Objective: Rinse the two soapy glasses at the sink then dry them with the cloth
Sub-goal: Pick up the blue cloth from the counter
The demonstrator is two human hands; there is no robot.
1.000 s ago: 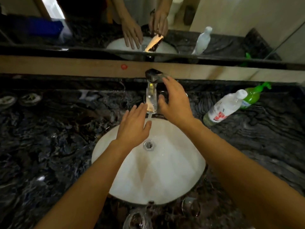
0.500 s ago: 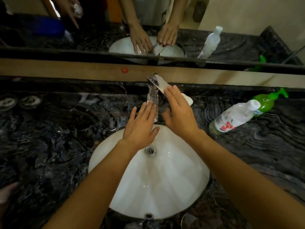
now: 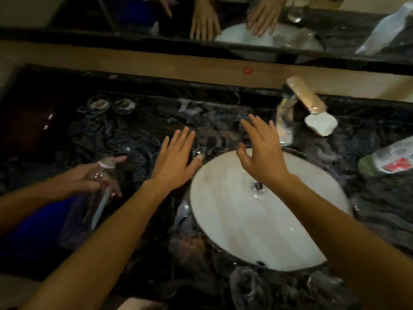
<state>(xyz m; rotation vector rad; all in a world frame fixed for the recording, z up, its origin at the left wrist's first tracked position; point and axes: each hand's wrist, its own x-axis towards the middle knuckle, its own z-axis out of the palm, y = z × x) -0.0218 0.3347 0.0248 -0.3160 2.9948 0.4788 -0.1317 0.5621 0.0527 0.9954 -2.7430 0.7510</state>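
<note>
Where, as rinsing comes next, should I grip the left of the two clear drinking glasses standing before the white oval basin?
Wrap the left hand round the side wall of the clear glass, coming from its left: it seems upright, blurred, with the other glass to its right.

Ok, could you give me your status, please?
Left grip open, right grip open. Two clear glasses unheld, near dark counter edge. Another person's hand, clear plastic bottle, at left.

Dark veined marble counter [image 3: 156,121]. Chrome faucet [image 3: 285,117] at back right, white soap bar [image 3: 321,124] just beside it. White bottle [image 3: 388,161] with red label lies on its side, far right. Two small round dishes [image 3: 98,104] back left, side by side. Wooden strip [image 3: 134,63] with red dot [image 3: 247,70] under mirror [image 3: 335,30]. Another person's hand [image 3: 89,177] at left grips a clear plastic bottle [image 3: 98,198].
</note>
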